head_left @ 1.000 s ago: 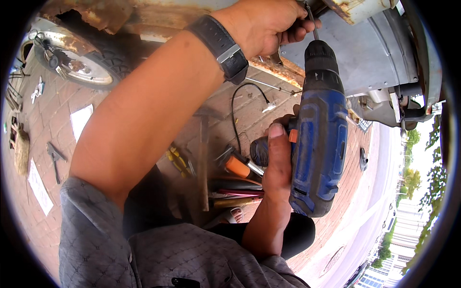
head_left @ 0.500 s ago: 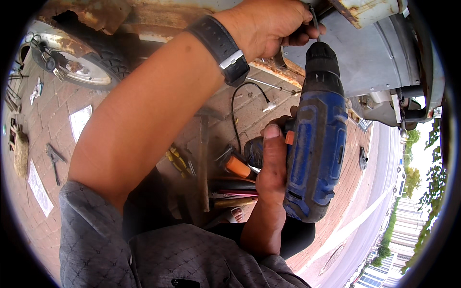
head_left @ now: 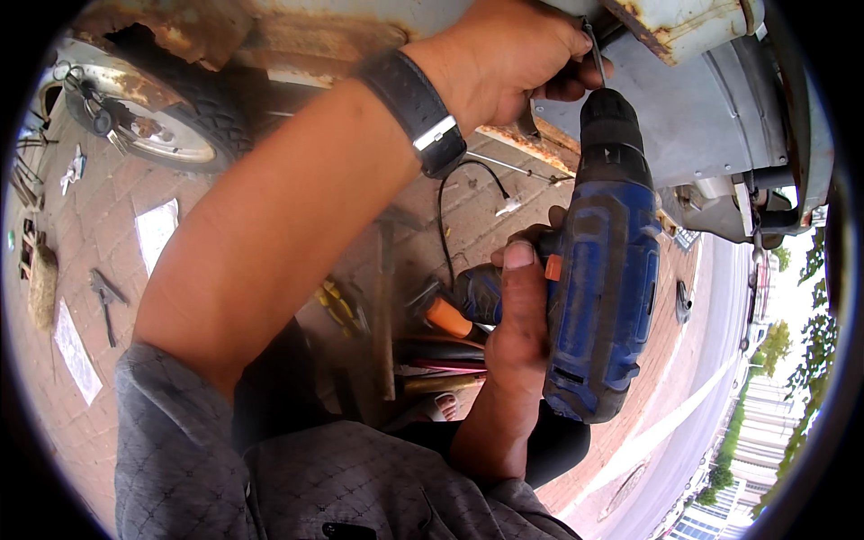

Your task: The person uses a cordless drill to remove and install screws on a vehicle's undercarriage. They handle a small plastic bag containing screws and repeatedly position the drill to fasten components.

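Note:
My right hand (head_left: 522, 306) is wrapped round the grip of a blue and black cordless drill (head_left: 601, 288), its thumb beside the orange trigger. The drill points upward, with a thin metal bit (head_left: 598, 56) in its black chuck. At the bit's far end my left hand (head_left: 517, 58) is closed, thumb and fingers curled beside the metal. What the fingers pinch is hidden against the rusty vehicle body (head_left: 333, 45). A grey metal panel (head_left: 670, 112) lies just right of the bit.
On the brick paving are a hammer (head_left: 383, 306), yellow-handled pliers (head_left: 337, 306), an orange-handled tool (head_left: 450, 317), a black cable (head_left: 441, 211) and other pliers (head_left: 106, 301). Paper sheets (head_left: 76, 351) lie at left, near a wheel (head_left: 166, 135). A road (head_left: 711, 315) runs along the right.
The drill and my right hand have shifted slightly right and down in the picture. My left hand stays by the bit's end, a little lower in view.

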Motion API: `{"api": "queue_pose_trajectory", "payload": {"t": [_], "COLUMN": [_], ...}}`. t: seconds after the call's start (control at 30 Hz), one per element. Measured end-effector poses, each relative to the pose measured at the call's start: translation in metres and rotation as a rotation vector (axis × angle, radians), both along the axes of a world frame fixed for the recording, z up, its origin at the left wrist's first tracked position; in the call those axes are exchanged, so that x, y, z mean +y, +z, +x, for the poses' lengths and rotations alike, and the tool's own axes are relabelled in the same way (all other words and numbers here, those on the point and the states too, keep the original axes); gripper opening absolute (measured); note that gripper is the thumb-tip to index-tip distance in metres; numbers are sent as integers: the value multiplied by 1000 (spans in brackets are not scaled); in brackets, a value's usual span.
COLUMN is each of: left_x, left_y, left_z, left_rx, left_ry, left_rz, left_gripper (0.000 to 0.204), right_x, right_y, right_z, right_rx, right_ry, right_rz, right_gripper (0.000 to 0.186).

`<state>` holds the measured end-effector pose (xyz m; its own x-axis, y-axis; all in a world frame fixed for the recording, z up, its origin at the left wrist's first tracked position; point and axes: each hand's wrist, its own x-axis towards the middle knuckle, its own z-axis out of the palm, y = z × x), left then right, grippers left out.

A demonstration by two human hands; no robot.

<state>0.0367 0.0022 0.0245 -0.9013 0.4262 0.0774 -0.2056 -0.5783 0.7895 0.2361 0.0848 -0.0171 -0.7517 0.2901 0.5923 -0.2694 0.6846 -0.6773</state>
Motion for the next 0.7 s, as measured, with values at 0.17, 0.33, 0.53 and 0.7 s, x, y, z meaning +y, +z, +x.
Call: {"api": "queue_pose_trajectory", "payload": {"t": [0.17,0.33,0.53,0.7], "left_x": [-4,-22,-46,-42], "left_y": [6,12,31,34], "left_z": [13,57,113,122], "left_rx": [100,383,216,200], "left_ry": [135,379,129,27], "left_rz": [-203,-582,-564,-627], "left_gripper": [17,32,44,56], "right_x": [-1,-7,-10,-10], "right_y": [3,5,-2,-9], "right_z": [-4,-2,-1,4], "right_rx": [63,-23,32,-1], "right_ry": [7,26,104,162], "right_rz": [162,-126,-327,-438], "right_gripper": [41,41,35,37]}}
